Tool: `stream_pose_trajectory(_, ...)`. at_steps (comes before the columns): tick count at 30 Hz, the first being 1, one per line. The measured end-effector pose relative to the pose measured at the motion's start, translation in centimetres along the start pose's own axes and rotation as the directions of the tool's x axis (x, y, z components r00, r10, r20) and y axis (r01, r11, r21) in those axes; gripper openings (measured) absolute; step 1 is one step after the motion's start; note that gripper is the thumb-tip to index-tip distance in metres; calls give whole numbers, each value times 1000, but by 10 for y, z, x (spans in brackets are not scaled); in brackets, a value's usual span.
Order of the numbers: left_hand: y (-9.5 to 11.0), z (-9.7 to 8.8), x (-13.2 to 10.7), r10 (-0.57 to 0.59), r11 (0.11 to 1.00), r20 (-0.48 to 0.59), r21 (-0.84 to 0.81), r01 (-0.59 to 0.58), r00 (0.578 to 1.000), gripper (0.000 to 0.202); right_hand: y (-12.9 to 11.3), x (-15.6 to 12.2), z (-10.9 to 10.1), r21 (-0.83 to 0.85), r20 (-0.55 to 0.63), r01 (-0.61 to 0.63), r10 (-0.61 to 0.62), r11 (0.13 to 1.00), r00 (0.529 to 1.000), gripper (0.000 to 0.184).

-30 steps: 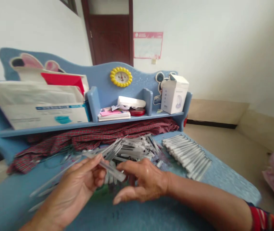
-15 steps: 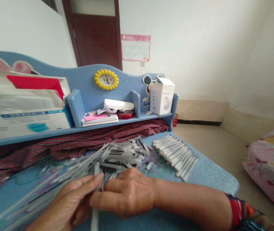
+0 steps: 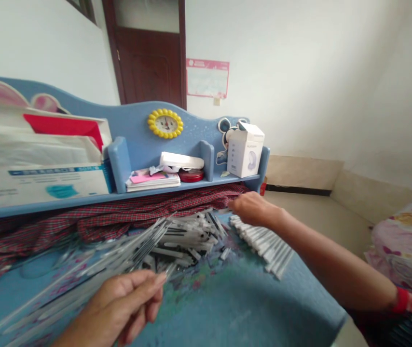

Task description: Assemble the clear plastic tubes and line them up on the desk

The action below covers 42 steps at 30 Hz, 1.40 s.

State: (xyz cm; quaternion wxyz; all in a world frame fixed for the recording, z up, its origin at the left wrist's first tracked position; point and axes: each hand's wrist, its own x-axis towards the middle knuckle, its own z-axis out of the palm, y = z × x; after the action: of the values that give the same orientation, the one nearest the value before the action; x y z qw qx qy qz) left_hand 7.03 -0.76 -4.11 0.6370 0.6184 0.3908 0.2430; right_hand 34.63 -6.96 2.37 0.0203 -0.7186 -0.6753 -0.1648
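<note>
My left hand is low in the front middle, thumb pressed to curled fingers. A thin translucent piece shows by its thumb tip; whether it is gripped is unclear. My right hand reaches to the back of the blue table, its fingers closed. A pale slim end shows beside its fingertips, too blurred to name. Under that hand lies a neat row of slim white sticks, its far ends partly hidden. Between the hands is a loose heap of short whitish and dark pieces. Long thin translucent strips spread leftward.
A crumpled red checked cloth lies along the back under a blue shelf. On the shelf stand a mask box, papers, a red round tin and a white carton. Floral bedding is at right.
My right hand has left my left hand and moved up and right to the stick row. The whitish strip between both hands is gone from there. My left hand sits slightly lower.
</note>
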Motion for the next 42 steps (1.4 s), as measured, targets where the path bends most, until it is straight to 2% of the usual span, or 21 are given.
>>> stream_pose_trajectory(1, 1, 0, -1, -12, 998, 54, 69, 9, 998, 34, 16, 2, 6, -11, 35, -25, 26, 1000, 999, 26)
stream_pose_trajectory(3, 4, 1, -2, -27, 982, 125, 188, 3, 992, 38, 41, 4, 17, -41, 136, 2, 4, 999, 991, 17)
stream_pose_trajectory(6, 6, 1, -2, -21, 966, 135, 259, -14, 991, 38, 59, 4, 31, -93, 255, 51, -25, 994, 967, 20)
stream_pose_trajectory(9, 4, 1, -1, -43, 949, 170, 316, -13, 984, 41, 58, 4, 38, -132, 336, 94, -45, 987, 941, 24)
stream_pose_trajectory(13, -1, 1, 1, -34, 926, 217, 375, -51, 976, 44, 50, 5, 36, -161, 384, 138, -67, 977, 921, 25)
stream_pose_trajectory(19, 0, 3, 1, -66, 898, 243, 437, -49, 968, 42, 50, 9, 36, -182, 394, 161, -78, 970, 916, 29)
stream_pose_trajectory(28, -2, 2, -2, -34, 903, 261, 422, -82, 965, 44, 60, 11, 45, -173, 380, 137, -62, 975, 923, 36)
stream_pose_trajectory(32, 0, 2, -5, -34, 913, 265, 400, -78, 964, 39, 51, 10, 34, -176, 331, 119, -55, 977, 942, 32)
stream_pose_trajectory(36, 7, 4, -8, -28, 920, 251, 385, -73, 968, 32, 23, 5, 23, -117, 302, 152, -111, 981, 947, 27)
stream_pose_trajectory(42, 7, 4, -10, -26, 910, 234, 409, -74, 972, 33, -27, -11, 17, 55, 324, 316, -316, 947, 892, 26)
